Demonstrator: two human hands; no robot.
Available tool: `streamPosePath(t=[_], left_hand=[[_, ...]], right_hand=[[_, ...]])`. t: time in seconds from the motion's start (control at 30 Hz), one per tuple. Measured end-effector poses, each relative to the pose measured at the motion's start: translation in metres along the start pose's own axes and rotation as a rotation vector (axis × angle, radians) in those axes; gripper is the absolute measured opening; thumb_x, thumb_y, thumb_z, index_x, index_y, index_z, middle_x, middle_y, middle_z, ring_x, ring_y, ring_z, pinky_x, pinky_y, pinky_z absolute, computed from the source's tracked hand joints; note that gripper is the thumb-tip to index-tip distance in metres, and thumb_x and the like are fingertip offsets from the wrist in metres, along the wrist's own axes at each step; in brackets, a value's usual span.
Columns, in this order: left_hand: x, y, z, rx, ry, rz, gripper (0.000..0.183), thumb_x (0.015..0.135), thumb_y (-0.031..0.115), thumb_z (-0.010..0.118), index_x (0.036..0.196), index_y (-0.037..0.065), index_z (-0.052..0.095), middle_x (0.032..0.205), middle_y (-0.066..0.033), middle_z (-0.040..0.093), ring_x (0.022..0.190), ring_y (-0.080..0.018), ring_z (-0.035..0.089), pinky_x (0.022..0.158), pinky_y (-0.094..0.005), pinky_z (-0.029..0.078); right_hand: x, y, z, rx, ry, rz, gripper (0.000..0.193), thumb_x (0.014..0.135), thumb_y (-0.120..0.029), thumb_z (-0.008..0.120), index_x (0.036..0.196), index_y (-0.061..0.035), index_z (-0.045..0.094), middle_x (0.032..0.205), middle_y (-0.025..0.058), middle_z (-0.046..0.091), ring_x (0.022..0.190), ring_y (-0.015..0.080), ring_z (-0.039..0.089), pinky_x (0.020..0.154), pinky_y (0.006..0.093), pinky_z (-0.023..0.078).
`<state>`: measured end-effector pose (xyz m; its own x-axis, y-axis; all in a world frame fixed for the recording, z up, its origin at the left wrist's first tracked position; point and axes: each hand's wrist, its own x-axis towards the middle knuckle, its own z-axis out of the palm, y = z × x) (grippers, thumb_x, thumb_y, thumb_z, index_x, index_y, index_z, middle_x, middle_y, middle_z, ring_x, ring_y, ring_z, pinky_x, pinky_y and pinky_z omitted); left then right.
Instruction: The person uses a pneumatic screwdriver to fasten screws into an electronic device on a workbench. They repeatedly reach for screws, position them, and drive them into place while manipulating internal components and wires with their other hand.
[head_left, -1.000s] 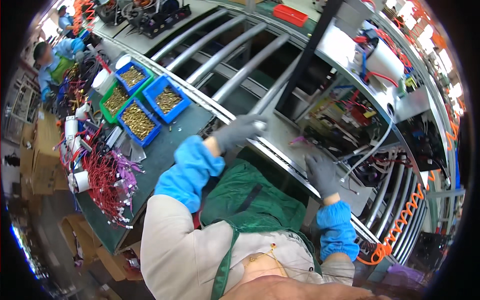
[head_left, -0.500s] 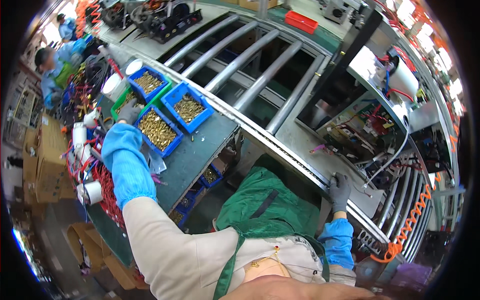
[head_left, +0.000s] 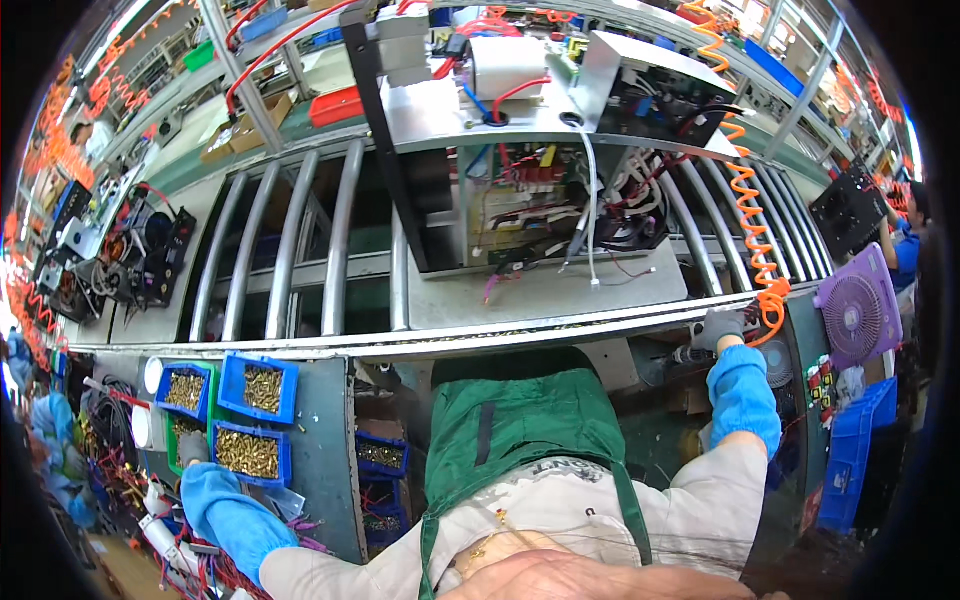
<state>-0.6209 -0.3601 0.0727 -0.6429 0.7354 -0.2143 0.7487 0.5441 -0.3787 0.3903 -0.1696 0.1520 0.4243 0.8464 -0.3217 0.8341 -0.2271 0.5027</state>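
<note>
- The view has swung to the right since the earlier pictures, so the open metal unit (head_left: 557,143) and the purple fan (head_left: 858,308) now stand more fully in sight.
- Half a second ago the right hand (head_left: 722,326) rested at the rail by the unit's base plate; it is now well to the right, near the lower end of the orange coiled hose (head_left: 743,195).
- The left hand (head_left: 193,447), near the rail a second ago, is in the green bin (head_left: 173,452), where it was half a second ago.
- Three blue bins, upper left (head_left: 204,398), upper right (head_left: 291,390) and lower (head_left: 286,460), hold small brass-coloured pieces (head_left: 247,453); so does the green one, partly hidden among them on the bench (head_left: 325,425).
- More blue bins with small parts sit underneath.
- The left hand is among the pieces in the green bin, just beside the lower blue bin; whether its fingers are closed on any, I cannot tell.
- The right hand looks curled, next to a dark, unclear object (head_left: 690,353); whether it grips that, I cannot tell.
</note>
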Motion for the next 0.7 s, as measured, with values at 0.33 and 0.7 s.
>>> streamPosePath(t=[0.33,0.7], left_hand=[[-0.005,0.027,-0.022,-0.309,-0.047,-0.177,0.033,0.089,0.029,0.05,0.108,0.008,0.065,0.113,-0.0262,0.061,0.106,-0.0424,0.058,0.085,-0.0473,0.049],[0.017,-0.012,0.016,-0.207,-0.049,-0.284,0.037,0.086,0.03,0.06,0.104,-0.001,0.066,0.108,-0.0211,0.065,0.101,-0.0347,0.064,0.083,-0.0445,0.051]], right_hand=[[0.043,0.03,0.108,0.144,-0.2,0.051,0.054,0.076,-0.028,0.071,0.126,-0.0118,0.059,0.131,0.0102,0.056,0.122,0.0258,0.053,0.099,0.0385,0.044],[-0.099,0.099,-0.03,0.442,-0.328,-0.306,0.048,0.051,-0.027,0.082,0.092,-0.0071,0.068,0.086,0.0131,0.069,0.082,0.0263,0.067,0.073,0.0364,0.052]])
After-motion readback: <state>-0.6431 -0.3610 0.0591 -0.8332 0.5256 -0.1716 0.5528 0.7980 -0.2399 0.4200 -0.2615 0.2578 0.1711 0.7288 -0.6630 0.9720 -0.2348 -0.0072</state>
